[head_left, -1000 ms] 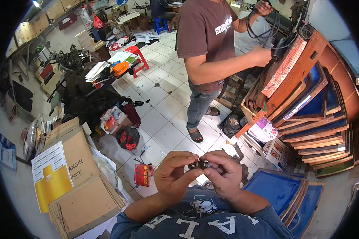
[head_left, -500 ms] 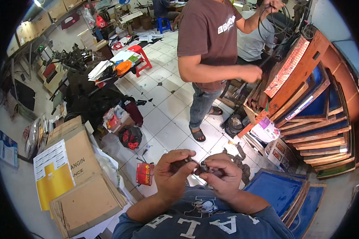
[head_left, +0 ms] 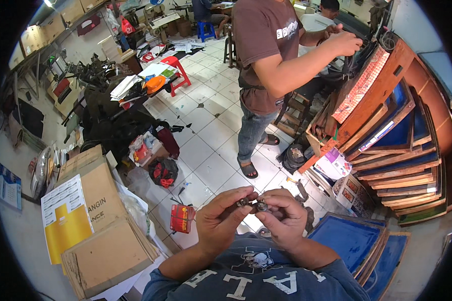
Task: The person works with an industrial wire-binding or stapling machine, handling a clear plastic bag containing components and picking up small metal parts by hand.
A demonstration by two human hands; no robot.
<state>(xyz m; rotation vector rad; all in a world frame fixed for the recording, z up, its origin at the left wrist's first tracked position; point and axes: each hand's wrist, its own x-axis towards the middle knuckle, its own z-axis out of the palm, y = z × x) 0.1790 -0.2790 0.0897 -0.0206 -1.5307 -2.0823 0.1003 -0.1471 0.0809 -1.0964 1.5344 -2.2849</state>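
Note:
In front of my chest, both hands are raised close together with fingers pinched. My left hand (head_left: 220, 216) holds a small dark metal piece (head_left: 242, 202) between thumb and fingertips. A second small dark piece (head_left: 260, 206), rounded with a shiny end, is pinched in my right hand (head_left: 285, 216). The two pieces are side by side with a narrow gap between them. Their exact kind is too small to make out, and my fingers cover much of both.
A person in a brown shirt (head_left: 263, 45) stands ahead, arms toward a wooden rack (head_left: 374, 90). Framed blue screens (head_left: 344, 238) lean at my right. Cardboard boxes (head_left: 110, 246) stand at my left, with a red box (head_left: 182, 218) on the tiled floor nearby.
My hands have turned the small pieces so that their ends show more. The person ahead has shifted right, bringing both hands together near the rack; the raised cable loops have come down.

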